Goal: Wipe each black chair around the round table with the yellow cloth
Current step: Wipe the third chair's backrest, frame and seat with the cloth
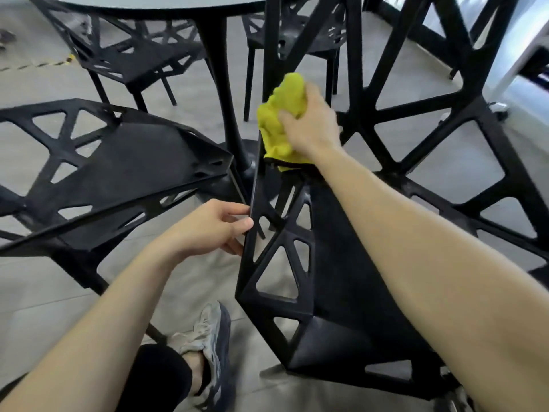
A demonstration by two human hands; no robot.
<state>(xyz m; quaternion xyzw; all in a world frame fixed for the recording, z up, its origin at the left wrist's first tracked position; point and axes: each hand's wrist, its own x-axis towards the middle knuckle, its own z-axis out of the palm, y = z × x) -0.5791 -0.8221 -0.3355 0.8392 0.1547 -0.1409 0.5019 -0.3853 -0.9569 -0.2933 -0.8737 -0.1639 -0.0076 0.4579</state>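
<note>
Mid-wipe on the near black chair (335,263), others around the round table (166,5) left, I'd guess.
Right hand (309,120) grips the bunched yellow cloth (282,114) at its front edge; left hand (211,227) pinches the side rim.

Open floor (74,292) between neighbouring chair (118,171) and near chair (297,263), table pedestal (221,93) beyond

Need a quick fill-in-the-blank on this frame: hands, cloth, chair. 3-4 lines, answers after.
1. The right hand grips a bunched cloth whose colour is ____.
2. The left hand pinches the edge of the nearest black chair between fingers and ____.
3. The round table stands on a single black central ____.
4. Low in the view, between the forearms, the person's foot wears a ____.

Missing words: yellow; thumb; pedestal; sneaker
</note>
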